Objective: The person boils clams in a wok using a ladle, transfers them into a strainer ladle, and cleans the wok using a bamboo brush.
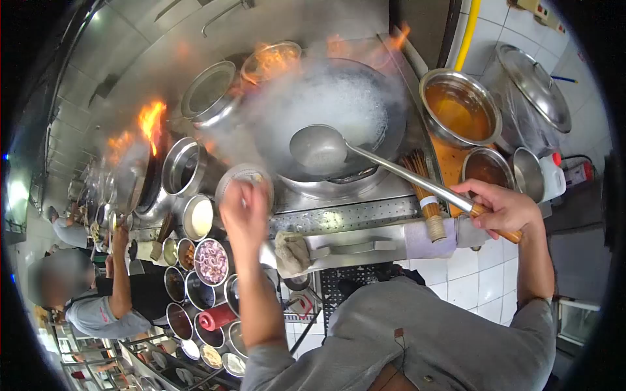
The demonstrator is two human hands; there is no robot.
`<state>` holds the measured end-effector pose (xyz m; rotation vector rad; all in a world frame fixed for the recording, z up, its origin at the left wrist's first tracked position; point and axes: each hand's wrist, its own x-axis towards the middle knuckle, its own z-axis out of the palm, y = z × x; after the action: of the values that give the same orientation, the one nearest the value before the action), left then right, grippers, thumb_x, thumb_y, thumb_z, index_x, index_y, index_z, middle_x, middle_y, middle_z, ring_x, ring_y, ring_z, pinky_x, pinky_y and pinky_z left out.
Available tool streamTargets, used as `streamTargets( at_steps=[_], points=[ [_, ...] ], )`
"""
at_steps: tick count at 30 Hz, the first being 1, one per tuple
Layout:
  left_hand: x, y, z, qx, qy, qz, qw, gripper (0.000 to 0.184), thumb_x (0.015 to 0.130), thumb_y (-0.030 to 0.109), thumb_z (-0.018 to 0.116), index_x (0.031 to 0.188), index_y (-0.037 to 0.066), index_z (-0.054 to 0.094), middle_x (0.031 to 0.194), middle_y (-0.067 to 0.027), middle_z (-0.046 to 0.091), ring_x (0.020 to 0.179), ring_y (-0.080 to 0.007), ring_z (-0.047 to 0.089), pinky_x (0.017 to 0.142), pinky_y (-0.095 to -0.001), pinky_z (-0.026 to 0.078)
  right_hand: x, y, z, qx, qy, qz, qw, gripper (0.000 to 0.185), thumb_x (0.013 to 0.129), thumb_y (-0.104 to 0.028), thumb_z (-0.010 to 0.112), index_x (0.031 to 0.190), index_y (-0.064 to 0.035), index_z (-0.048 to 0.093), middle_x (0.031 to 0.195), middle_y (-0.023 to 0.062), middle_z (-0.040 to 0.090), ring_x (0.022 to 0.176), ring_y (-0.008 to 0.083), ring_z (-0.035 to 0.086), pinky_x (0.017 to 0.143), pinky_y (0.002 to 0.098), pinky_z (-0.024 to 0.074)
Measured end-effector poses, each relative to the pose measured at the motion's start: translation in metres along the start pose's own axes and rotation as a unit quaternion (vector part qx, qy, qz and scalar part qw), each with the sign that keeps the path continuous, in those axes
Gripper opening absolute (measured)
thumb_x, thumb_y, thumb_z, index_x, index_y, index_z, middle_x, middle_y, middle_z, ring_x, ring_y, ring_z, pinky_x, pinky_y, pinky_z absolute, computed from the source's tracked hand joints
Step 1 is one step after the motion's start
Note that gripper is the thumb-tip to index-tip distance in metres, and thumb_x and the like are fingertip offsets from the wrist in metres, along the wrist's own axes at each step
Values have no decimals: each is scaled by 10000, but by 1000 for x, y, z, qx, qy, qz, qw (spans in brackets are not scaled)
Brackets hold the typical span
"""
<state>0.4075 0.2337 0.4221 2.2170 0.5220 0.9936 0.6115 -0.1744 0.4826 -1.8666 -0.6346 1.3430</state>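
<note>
My right hand point(499, 207) is closed around the wooden handle of a long metal ladle point(319, 148). The ladle's bowl hangs over a large wok point(391, 107), where whitish, steaming liquid point(345, 101) shows. On the left, my left hand point(245, 212) is raised in front of a round, pale-rimmed container point(259, 173), partly covering it. Its fingers look bent but are blurred, and I cannot see whether anything is between them. Below and left of it is a metal bowl of sliced purple onion point(212, 262).
A bamboo brush point(427, 202) lies right of the wok, beside a pot of orange liquid point(456, 112). A cloth point(291, 253) hangs at the stove's front edge. Flames point(152, 124) rise at another wok, near a co-worker point(107, 306). A red bottle point(217, 317) lies among several bowls.
</note>
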Motion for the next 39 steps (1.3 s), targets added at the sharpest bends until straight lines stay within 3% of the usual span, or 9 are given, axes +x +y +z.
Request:
streamTargets(
  at_steps=[4, 9, 15, 16, 19, 20, 26, 32, 39],
  points=[
    [-119, 21, -4, -94, -73, -139, 983, 430, 868, 44, 730, 578, 72, 413, 553, 7, 446, 529, -92, 360, 478, -286, 305, 19, -2, 11, -7, 22, -34, 999, 700, 850, 56, 631, 1482, -130, 393, 775, 26, 589, 523, 79, 547, 478, 248, 450],
    [-251, 1, 19, -35, -239, -308, 920, 448, 912, 209, 722, 606, 29, 448, 508, -72, 458, 467, -171, 429, 466, -361, 346, 49, -8, 25, -5, 126, -54, 991, 647, 860, 20, 614, 1457, -147, 428, 764, 21, 581, 522, 74, 526, 482, 249, 435],
    [-327, -57, 46, 15, -282, -310, 908, 246, 933, 281, 647, 914, 41, 694, 830, -179, 717, 794, -373, 698, 697, -449, 534, 136, -6, 12, -176, 283, -69, 941, 592, 890, -79, 580, 1445, -123, 380, 781, 95, 591, 560, 176, 597, 528, 359, 486],
    [-337, -83, 54, -5, -370, -341, 864, 393, 939, 303, 606, 1249, 64, 643, 1143, -237, 684, 1079, -370, 666, 927, -453, 520, 146, -3, 9, -205, 297, -68, 930, 587, 892, -84, 577, 1441, -117, 374, 792, 107, 593, 563, 188, 604, 537, 368, 492],
    [-374, -133, 110, 95, -347, -235, 903, 588, 931, 333, 596, 1407, 2, 499, 1386, -281, 532, 1290, -402, 522, 1070, -466, 436, 149, -12, 20, -85, 224, -54, 969, 575, 888, -70, 576, 1423, -92, 368, 809, 105, 591, 553, 179, 591, 537, 353, 488],
    [-368, -138, 123, 85, -424, -216, 876, 732, 925, 366, 588, 1469, -72, 369, 1537, -277, 355, 1429, -430, 333, 1168, -458, 332, 151, -4, 24, -8, 175, -61, 983, 552, 895, -66, 567, 1407, -71, 362, 817, 85, 583, 539, 166, 572, 512, 341, 471],
    [-395, -168, 229, 208, -537, -176, 798, 751, 909, 428, 560, 1476, -31, 381, 1573, -224, 330, 1458, -404, 304, 1183, -531, 288, 114, 10, 28, 329, 7, -61, 942, 606, 886, -109, 646, 1422, -55, 368, 794, 46, 560, 500, 111, 513, 419, 251, 380],
    [-409, -175, 273, 213, -574, -236, 755, 668, 923, 323, 487, 1525, 68, 348, 1602, -170, 310, 1494, -327, 271, 1175, -557, 261, 68, 11, 17, 261, -14, -41, 964, 647, 881, -99, 651, 1454, -35, 357, 724, 63, 551, 436, 118, 498, 367, 261, 367],
    [-420, -208, 262, 127, -537, -206, 808, 648, 957, 433, 487, 1470, 38, 443, 1545, -225, 389, 1454, -357, 347, 1166, -473, 336, 28, 23, 4, 67, -17, -39, 997, 701, 867, -14, 645, 1494, -92, 341, 772, 35, 580, 505, 97, 551, 444, 244, 443]
  ],
)
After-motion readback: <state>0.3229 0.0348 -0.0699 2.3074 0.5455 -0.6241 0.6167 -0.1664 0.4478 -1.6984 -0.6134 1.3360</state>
